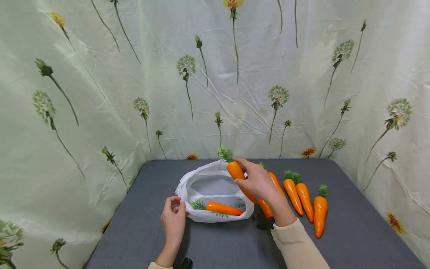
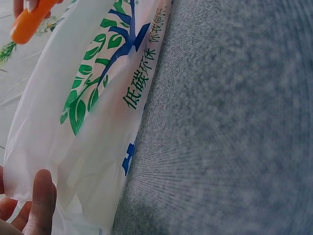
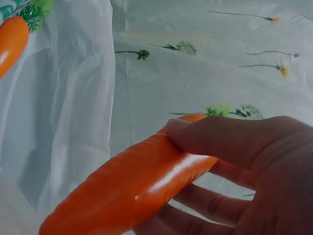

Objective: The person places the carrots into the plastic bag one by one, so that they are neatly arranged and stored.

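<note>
A white plastic bag (image 1: 183, 186) lies with its mouth open on the grey table, its front printed with green leaves and dark characters. My left hand (image 1: 174, 218) pinches the bag's left edge between thumb and fingers; the left wrist view shows the thumb against the plastic (image 2: 93, 161). Inside the bag rests one orange carrot (image 1: 223, 208) with a green top. Over the bag's right rim, my right hand (image 1: 260, 183) grips another carrot (image 1: 236, 170), tilted with its leafy top up and away. The right wrist view shows thumb and fingers around this carrot (image 3: 137, 181).
Several more carrots lie to the right of the bag, such as one (image 1: 292, 196) near the middle and one (image 1: 320, 216) farthest right. Another carrot (image 1: 265, 208) is partly hidden by my right wrist. A flower-printed curtain (image 1: 215, 93) hangs behind the table (image 1: 221, 246).
</note>
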`<state>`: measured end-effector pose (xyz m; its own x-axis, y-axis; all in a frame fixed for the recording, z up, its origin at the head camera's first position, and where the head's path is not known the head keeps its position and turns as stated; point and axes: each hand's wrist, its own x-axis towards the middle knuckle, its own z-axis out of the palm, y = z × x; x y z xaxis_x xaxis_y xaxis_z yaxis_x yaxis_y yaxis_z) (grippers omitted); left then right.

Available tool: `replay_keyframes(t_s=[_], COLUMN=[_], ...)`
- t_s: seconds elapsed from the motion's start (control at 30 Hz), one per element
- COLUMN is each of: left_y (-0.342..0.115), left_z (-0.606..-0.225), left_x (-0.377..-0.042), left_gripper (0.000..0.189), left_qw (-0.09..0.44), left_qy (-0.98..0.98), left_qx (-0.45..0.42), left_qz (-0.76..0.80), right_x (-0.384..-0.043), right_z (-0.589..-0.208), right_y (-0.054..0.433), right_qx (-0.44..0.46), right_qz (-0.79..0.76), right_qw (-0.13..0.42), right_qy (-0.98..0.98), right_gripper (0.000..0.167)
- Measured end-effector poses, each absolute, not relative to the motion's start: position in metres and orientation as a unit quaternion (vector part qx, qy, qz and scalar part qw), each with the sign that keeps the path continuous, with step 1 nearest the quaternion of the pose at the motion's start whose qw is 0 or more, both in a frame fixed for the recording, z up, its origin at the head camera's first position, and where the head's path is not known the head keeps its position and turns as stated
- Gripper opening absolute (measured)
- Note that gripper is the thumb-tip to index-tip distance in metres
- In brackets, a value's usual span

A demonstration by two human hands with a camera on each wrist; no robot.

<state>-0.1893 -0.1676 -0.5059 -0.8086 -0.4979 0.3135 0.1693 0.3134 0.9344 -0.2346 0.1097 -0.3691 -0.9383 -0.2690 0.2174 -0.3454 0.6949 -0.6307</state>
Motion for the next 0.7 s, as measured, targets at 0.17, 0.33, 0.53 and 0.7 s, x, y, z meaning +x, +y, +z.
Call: replay_keyframes(t_s=[0.17,0.33,0.53,0.7], left_y=[-0.166,-0.166,-0.167,-0.166], left_z=[-0.506,-0.505,-0.505,-0.506], left_x=[-0.189,-0.189,-0.189,-0.188], left_gripper=[0.013,0.013,0.013,0.013], left_qw=[0.287,0.284,0.284,0.284], left_qy=[-0.759,-0.763,-0.759,-0.761], left_qx=[0.113,0.113,0.114,0.118], left_qz=[-0.574,-0.57,-0.574,-0.572], right_x=[-0.24,-0.246,-0.254,-0.257], right_z=[-0.373,-0.38,-0.392,-0.403], right_y=[0.103,0.099,0.094,0.09], right_qx=[0.182,0.182,0.194,0.208], right_qz=[0.364,0.365,0.362,0.373], right_qw=[0.053,0.053,0.052,0.038], right_qy=[-0.912,-0.911,-0.91,-0.904], right_gripper=[0.068,0.07,0.07,0.069])
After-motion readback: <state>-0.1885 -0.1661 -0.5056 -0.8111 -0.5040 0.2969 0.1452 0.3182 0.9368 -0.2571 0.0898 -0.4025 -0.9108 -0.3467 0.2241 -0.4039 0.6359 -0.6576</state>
